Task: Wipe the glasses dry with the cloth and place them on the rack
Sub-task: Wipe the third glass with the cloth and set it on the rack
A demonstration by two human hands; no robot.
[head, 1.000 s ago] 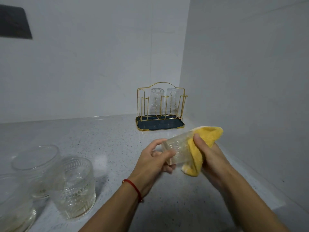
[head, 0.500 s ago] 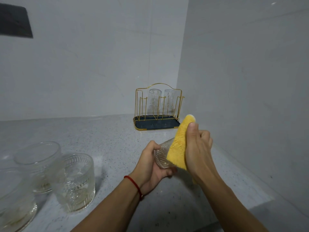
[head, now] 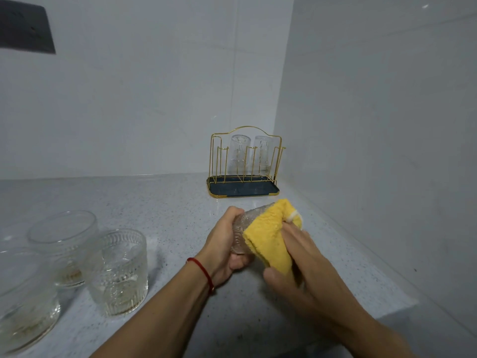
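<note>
The right hand (head: 307,257) is nearest, its thumb and fingers (head: 296,235) pinching a yellow cloth (head: 268,239) and laying it over the side of a textured glass (head: 241,229). The left hand (head: 227,244) grips that same glass from the other side, fingers curled round its body, so the glass is held on its side in the air above the counter (head: 167,218), between the two hands. A thin red cord (head: 204,273) circles the left wrist. The cloth has a small white loop (head: 294,215) at its far corner; no writing shows on the loop or on the cloth.

To the left, three more patterned glasses stand upright on the counter, close together: one nearest at the edge of the view (head: 23,306), one just right of it (head: 120,272), and one behind them (head: 63,244). No brand mark or lettering can be read on any of them.

Farther back, in the corner where the two white walls meet, stands a gold wire rack (head: 245,130) with a dark blue tray base (head: 242,188). Two clear glasses are upside down on it, side by side at the back: one on the left (head: 238,153) and one on the right (head: 263,153). The front prongs of the rack carry nothing.

High on the far left wall is a dark rectangular plate (head: 24,29), with no readable marking.
</note>
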